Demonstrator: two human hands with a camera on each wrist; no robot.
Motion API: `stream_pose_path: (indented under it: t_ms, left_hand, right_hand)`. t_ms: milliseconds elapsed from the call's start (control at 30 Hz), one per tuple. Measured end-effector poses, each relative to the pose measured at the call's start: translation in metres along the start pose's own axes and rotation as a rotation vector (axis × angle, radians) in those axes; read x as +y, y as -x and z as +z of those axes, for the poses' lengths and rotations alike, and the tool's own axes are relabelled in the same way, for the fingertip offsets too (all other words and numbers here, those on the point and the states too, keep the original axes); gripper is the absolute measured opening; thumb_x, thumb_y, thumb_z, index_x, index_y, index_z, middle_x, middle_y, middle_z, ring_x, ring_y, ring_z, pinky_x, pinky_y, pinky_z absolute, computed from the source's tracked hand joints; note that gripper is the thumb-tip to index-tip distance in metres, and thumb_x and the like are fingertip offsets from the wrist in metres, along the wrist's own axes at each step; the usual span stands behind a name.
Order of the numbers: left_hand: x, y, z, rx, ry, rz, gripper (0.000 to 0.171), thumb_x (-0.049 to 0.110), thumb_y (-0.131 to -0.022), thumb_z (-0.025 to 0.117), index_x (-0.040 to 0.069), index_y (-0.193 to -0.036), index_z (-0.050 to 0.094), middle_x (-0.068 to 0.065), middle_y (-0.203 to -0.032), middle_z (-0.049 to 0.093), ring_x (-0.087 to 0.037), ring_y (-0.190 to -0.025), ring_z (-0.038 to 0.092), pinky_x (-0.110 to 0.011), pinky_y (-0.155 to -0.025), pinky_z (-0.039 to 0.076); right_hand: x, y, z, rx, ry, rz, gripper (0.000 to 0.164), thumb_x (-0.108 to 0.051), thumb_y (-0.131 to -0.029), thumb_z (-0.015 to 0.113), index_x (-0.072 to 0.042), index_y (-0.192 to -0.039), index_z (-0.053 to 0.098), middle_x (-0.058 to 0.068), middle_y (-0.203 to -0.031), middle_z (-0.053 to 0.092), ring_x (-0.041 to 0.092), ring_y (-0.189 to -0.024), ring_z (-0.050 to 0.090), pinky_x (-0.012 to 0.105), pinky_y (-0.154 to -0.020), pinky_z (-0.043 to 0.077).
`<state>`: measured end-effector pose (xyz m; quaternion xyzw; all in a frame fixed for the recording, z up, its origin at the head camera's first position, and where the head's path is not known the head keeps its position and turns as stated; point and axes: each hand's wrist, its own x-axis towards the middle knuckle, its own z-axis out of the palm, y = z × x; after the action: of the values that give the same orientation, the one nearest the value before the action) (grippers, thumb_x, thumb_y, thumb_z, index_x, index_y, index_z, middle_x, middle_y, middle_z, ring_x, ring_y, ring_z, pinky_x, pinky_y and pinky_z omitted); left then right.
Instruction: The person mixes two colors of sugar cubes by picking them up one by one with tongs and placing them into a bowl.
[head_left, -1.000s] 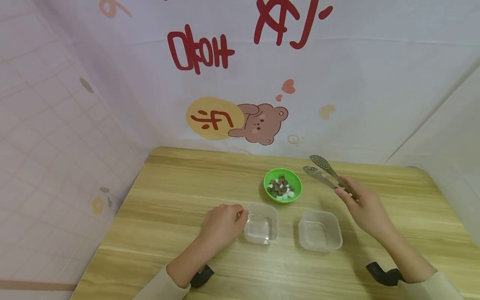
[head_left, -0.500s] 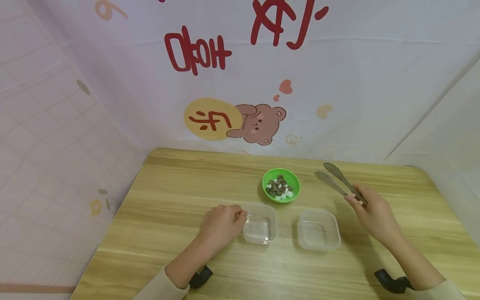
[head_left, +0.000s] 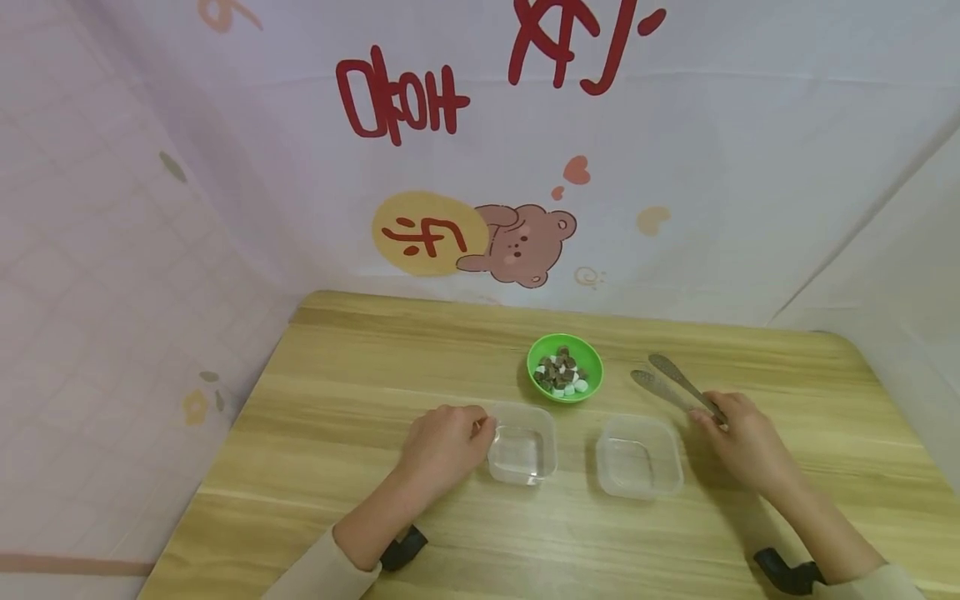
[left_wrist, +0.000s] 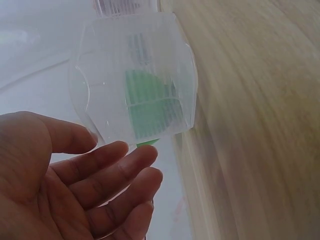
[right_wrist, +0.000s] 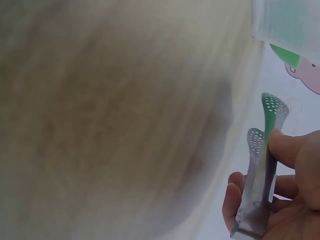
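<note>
My right hand (head_left: 750, 442) holds a pair of metal tongs (right_wrist: 257, 185) with perforated, spoon-like ends. The tong arms stand apart with nothing between them, to the right of a green bowl (head_left: 534, 379). In that bowl lie several brown cubes (head_left: 557, 371) and white pieces (head_left: 581, 386). My left hand (head_left: 446, 446) is at the left rim of a clear plastic container (head_left: 517, 479), thumb and index fingertip pinching its corner; the other fingers are loosely bent in the left wrist view. A second clear container (head_left: 637, 487) stands between the first one and my right hand.
Everything stands on a wood-grain table (head_left: 360, 358). Behind it hangs a white cloth (head_left: 712, 167) with red lettering and a bear print, and pale cloth walls (head_left: 90, 333) enclose the sides. Black curved pieces (head_left: 786, 575) show beneath both wrists.
My right hand has moved right and nearer to me, lowering the tongs toward the table. The left hand and both containers have stayed put.
</note>
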<state>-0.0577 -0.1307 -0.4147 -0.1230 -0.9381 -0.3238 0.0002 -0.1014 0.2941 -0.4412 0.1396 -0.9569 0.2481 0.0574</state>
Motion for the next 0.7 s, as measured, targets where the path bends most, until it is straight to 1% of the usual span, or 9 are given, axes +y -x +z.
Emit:
stream_pose_path:
  t_ms: [167,300,500,633,700]
  left_hand:
    - [0.001,0.0,0.002,-0.014,0.004,-0.012,0.021,0.02,-0.102,0.064,0.009,-0.091,0.078,0.009,-0.056,0.05,-0.006,-0.048,0.04,-0.027,-0.047,0.035]
    - [0.001,-0.001,0.003,-0.025,0.009,-0.016,0.021,0.02,-0.102,0.063,0.008,-0.094,0.078,0.009,-0.056,0.05,-0.006,-0.047,0.039,-0.026,-0.047,0.034]
    - [0.0,-0.001,0.004,-0.026,0.01,-0.01,0.022,0.022,-0.103,0.063,0.01,-0.095,0.079,0.011,-0.056,0.05,-0.004,-0.047,0.039,-0.026,-0.047,0.035]
    - [0.0,-0.002,0.005,-0.024,0.003,-0.006,0.022,0.023,-0.102,0.063,0.009,-0.097,0.08,0.011,-0.056,0.051,-0.004,-0.046,0.039,-0.026,-0.046,0.035]
    - [0.0,-0.002,0.005,-0.021,0.001,-0.005,0.022,0.023,-0.102,0.063,0.009,-0.098,0.08,0.011,-0.056,0.051,-0.004,-0.046,0.039,-0.026,-0.046,0.035]
  right_hand:
    - [0.004,0.003,0.003,-0.074,0.013,0.018,0.045,-0.009,-0.101,0.069,0.025,-0.125,0.054,0.04,-0.107,0.06,0.046,-0.088,0.066,0.052,-0.068,0.057]
    - [0.007,0.007,0.004,-0.079,0.017,0.012,0.046,-0.008,-0.099,0.071,0.026,-0.125,0.053,0.039,-0.105,0.06,0.044,-0.085,0.067,0.052,-0.069,0.058]
    - [0.01,0.012,0.006,-0.068,0.077,-0.015,0.044,-0.01,-0.097,0.074,0.022,-0.122,0.058,0.036,-0.101,0.064,0.042,-0.082,0.068,0.053,-0.066,0.057]
    - [0.011,0.014,0.005,-0.098,0.105,-0.008,0.046,-0.015,-0.099,0.073,0.021,-0.123,0.059,0.033,-0.101,0.067,0.037,-0.082,0.066,0.05,-0.067,0.055]
    - [0.01,0.015,0.005,-0.11,0.113,0.001,0.048,-0.016,-0.099,0.072,0.021,-0.124,0.058,0.034,-0.104,0.066,0.039,-0.085,0.066,0.052,-0.069,0.055]
